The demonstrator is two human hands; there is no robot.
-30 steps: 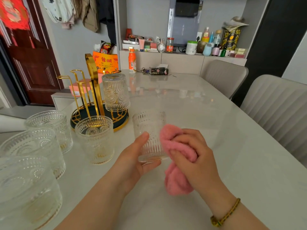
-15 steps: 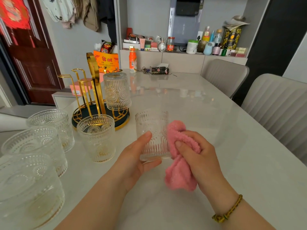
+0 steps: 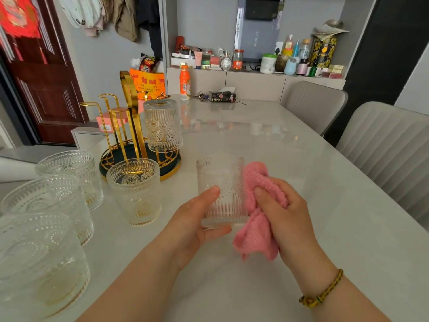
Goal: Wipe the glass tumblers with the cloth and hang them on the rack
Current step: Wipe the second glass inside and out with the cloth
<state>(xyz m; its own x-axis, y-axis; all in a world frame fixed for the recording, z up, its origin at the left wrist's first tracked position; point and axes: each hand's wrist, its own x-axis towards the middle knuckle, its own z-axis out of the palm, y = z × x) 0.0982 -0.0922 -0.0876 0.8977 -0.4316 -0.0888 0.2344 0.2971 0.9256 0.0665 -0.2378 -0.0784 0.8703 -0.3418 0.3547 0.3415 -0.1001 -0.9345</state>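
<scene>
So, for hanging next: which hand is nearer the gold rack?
Left. The left hand, holding the tumbler, sits front-right of the gold rack; the right hand, gripping the pink cloth, is farther right.

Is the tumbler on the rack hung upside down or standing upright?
Upside down: the tumbler sits over a peg of the gold rack, with its closed base on top and its open rim facing down.

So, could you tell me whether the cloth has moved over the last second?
Yes. Judged against the rack, the cloth has slid up the tumbler's side toward its rim.
</scene>
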